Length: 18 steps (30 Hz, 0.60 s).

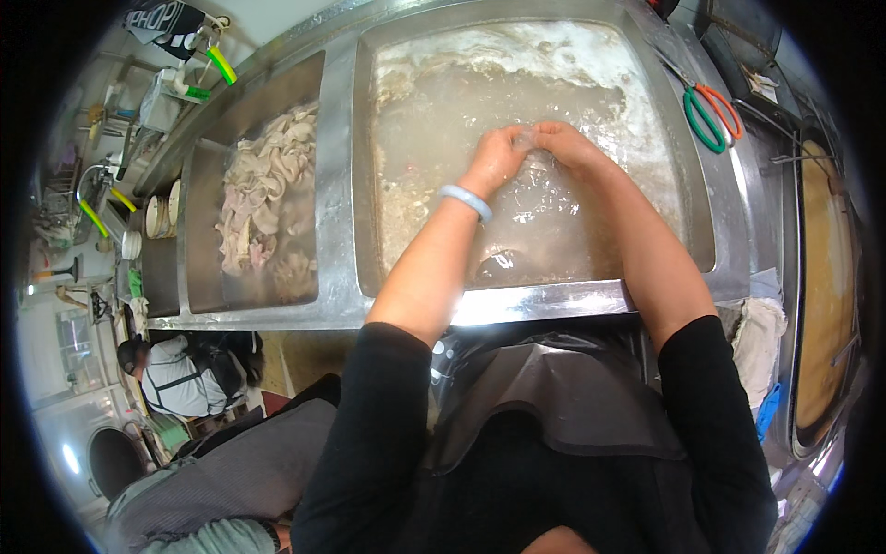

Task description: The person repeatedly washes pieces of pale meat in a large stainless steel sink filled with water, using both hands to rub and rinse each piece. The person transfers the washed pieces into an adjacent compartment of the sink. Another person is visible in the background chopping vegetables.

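Over the large steel sink [363,173], my left hand [498,156] and my right hand [566,144] meet fingertip to fingertip. Between them they pinch a small, wet, translucent piece [524,141]; what it is cannot be made out. Cloudy water [429,131] fills this basin, with white foam [554,41] along its far and right sides. Ripples and bright glints show on the water just below my hands. A pale blue bangle [467,201] circles my left wrist. Anything deeper in the water is hidden by its murkiness.
Left of the divider, a second basin holds a heap of pale, folded animal offal [266,173] in water. Scissors with green and orange handles [713,118] lie on the right rim. Cloth [758,339] hangs at the right corner. Another person [183,377] sits at the lower left.
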Each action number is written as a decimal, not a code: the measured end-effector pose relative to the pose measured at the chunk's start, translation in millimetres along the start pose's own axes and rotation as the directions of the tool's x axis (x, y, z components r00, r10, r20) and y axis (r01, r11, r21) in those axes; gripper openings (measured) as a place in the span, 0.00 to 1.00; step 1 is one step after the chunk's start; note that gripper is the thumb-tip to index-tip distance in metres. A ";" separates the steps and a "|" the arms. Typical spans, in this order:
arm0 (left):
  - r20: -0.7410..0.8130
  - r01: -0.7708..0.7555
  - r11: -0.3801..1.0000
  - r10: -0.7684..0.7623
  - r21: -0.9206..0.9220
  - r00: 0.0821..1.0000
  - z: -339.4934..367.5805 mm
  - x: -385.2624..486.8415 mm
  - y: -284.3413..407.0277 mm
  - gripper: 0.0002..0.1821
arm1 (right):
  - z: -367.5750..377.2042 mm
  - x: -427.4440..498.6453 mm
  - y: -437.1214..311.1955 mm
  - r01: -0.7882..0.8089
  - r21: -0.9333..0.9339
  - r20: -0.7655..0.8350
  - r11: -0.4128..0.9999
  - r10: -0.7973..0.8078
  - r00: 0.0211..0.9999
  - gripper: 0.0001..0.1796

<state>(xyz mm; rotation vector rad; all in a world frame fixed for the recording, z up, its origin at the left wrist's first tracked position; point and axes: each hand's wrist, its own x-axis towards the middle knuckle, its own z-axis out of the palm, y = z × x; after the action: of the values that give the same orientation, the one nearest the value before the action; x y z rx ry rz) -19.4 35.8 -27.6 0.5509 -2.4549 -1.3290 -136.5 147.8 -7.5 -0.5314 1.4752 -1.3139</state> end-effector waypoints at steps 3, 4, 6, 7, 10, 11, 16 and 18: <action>-0.081 0.070 0.997 -0.071 -0.011 0.994 0.1 4.5 -4.3 0.12 | -1.3 -6.7 -4.0 -0.026 0.083 0.057 0.996 0.021 0.998 0.08; -0.083 0.112 0.988 -0.121 -0.105 0.989 -0.2 5.1 -5.9 0.12 | 0.1 -6.5 -6.9 -0.027 0.079 0.120 0.997 0.018 0.993 0.08; -0.108 0.152 0.941 -0.193 -0.303 0.975 -3.6 6.1 -9.8 0.11 | 2.9 -7.7 -11.0 -0.032 0.076 0.218 0.997 0.015 0.976 0.08; -0.146 0.194 0.916 -0.258 -0.351 0.955 -6.4 6.6 -11.6 0.11 | 3.9 -8.3 -12.5 -0.033 0.078 0.251 0.996 0.013 0.968 0.08; -0.254 0.283 0.864 -0.410 -0.417 0.876 -26.4 8.1 -16.7 0.09 | 1.8 -10.7 -14.3 -0.034 0.025 0.264 0.999 0.026 0.964 0.09; -0.286 0.244 0.853 -0.403 -0.461 0.869 -32.4 7.6 -16.6 0.09 | 0.5 -10.7 -13.8 -0.002 0.010 0.280 1.000 -0.001 0.960 0.09; -0.064 0.117 0.936 -0.146 -0.332 0.987 -29.9 -1.7 1.4 0.13 | 1.4 -1.2 -6.7 0.014 -0.154 0.068 0.988 -0.003 0.998 0.11; 0.019 0.010 0.981 -0.006 -0.193 1.000 -15.4 -3.6 11.5 0.13 | 0.0 1.5 -4.5 -0.022 -0.124 -0.029 0.992 0.019 0.999 0.11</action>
<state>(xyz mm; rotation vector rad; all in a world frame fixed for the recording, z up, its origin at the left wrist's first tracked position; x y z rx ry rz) -11.9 32.0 -10.0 0.5026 -2.3058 -1.5600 -138.5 145.1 -4.0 -0.5786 1.5892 -1.2234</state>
